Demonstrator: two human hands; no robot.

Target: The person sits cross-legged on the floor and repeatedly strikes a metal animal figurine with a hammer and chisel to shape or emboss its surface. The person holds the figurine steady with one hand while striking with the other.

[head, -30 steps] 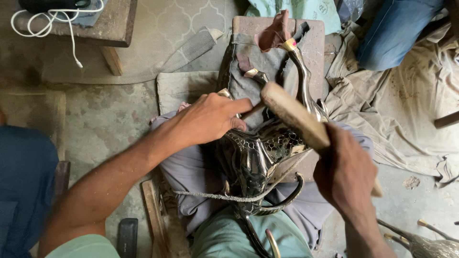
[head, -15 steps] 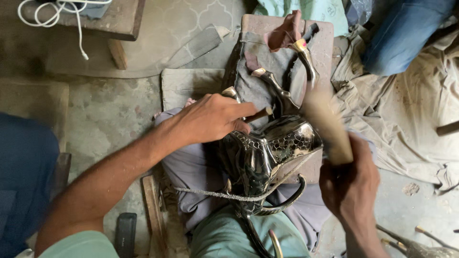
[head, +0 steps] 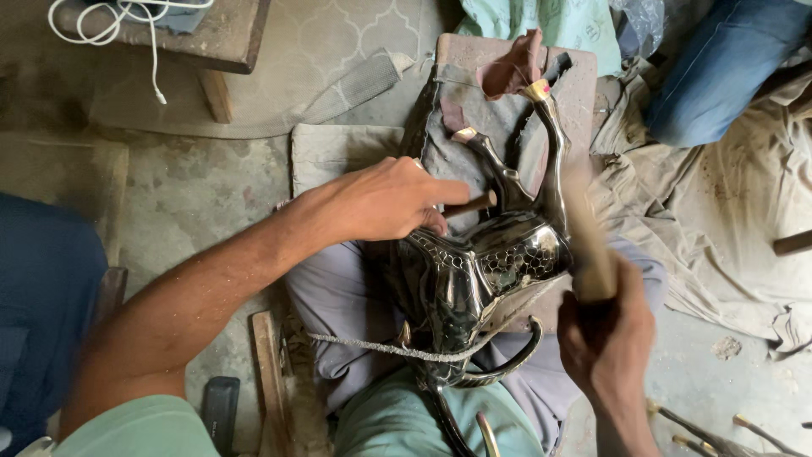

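Note:
A dark, shiny metal figure (head: pixel 482 271) with a scale pattern and long curved necks lies on grey cloth across my lap. My left hand (head: pixel 385 203) is closed around a thin wooden-handled tool (head: pixel 469 205) whose tip meets the figure's upper body. My right hand (head: pixel 605 326) grips a wooden mallet (head: pixel 584 237), blurred with motion, standing upright just right of the figure. A rough cord (head: pixel 381 349) runs across the figure's lower part, and a curved metal loop (head: pixel 512 362) sticks out below it.
A cloth-covered block (head: pixel 584 93) lies under the figure's necks. A wooden bench (head: pixel 220 38) with white cord sits upper left. Another person's blue-trousered leg (head: pixel 719 59) is at upper right; a dusty sheet (head: pixel 719 228) covers the floor on the right. Metal rods (head: pixel 702 427) lie lower right.
The mallet swung from lying slanted across the figure toward the right and now stands upright beside it. My left hand and its tool stayed in place.

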